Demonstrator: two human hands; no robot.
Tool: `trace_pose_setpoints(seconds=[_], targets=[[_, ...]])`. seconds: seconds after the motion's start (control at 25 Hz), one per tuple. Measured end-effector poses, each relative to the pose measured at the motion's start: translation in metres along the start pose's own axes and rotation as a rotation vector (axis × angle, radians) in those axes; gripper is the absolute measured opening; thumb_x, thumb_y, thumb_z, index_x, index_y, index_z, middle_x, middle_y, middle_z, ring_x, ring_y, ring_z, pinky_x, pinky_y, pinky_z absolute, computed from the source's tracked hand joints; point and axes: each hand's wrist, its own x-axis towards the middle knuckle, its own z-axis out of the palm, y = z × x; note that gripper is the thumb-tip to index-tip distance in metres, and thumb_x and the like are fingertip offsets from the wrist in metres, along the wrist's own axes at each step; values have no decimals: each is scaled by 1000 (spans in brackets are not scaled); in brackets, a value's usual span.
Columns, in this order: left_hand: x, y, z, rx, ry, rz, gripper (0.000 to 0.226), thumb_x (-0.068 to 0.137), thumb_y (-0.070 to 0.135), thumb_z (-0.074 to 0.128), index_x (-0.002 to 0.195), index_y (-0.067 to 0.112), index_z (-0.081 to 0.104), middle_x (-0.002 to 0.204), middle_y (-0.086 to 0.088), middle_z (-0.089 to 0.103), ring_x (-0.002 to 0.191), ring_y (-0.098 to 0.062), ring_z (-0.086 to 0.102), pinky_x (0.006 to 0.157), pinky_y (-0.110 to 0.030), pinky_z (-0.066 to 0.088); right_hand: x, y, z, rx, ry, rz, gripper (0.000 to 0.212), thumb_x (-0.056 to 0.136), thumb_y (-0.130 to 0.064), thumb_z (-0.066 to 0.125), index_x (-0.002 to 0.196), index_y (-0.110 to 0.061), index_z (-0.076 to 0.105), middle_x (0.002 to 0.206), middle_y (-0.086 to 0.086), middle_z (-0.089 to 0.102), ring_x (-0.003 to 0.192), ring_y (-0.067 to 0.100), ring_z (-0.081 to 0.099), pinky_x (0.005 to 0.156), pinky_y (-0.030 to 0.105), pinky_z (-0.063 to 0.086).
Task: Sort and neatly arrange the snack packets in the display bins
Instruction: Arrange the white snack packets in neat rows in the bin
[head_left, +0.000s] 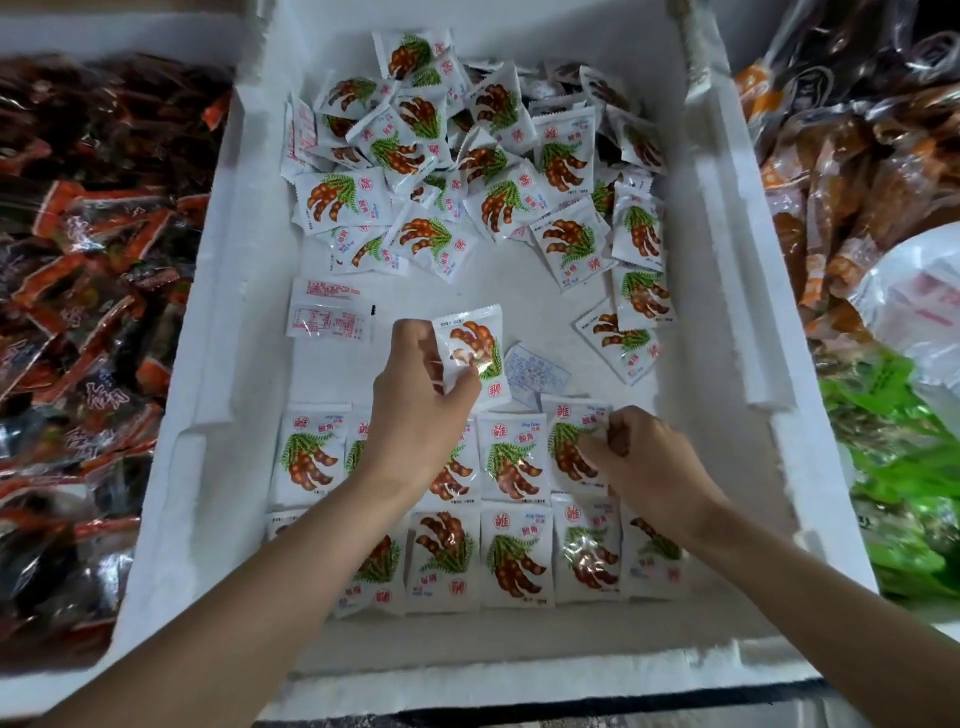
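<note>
Left neighbour: red and dark packets are lying heaped beside the foam bin.
Far edge: a loose pile of tamarind packets is lying jumbled.
Near edge: two tidy rows are lying flat, side by side.
Left hand: its grip is clamping a held packet over the bin's middle.
Right hand: its grip is pinching a row packet towards the right edge.
Right neighbour: orange-brown packets and green packets are piling up.
</note>
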Motion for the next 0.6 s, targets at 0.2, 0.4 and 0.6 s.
trace_pose_setpoints(seconds=[0.2,0.4,0.6], targets=[[-13,-2,6,-8,-47,-17,25,93,9,57,112,15,43,92,16,57,77,5,56,58,-1,43,2,9,2,-29,25,-13,22,87,-33,53,101,-17,47,89,4,62,78,21,59,73,40,52],[-19,3,8,-4,-72,-19,27,95,8,52,121,10,43,102,7,56,79,2,54,55,0,41,6,13,1,17,-20,-27,21,90,-30,54,106,-21,45,103,5,59,89,22,58,82,42,51],[-22,2,10,10,-75,-16,25,96,9,52,120,11,43,90,16,53,75,1,54,55,-1,41,8,13,-4,32,-46,-29,24,92,-30,54,112,-20,46,107,6,57,94,22,56,86,42,49]])
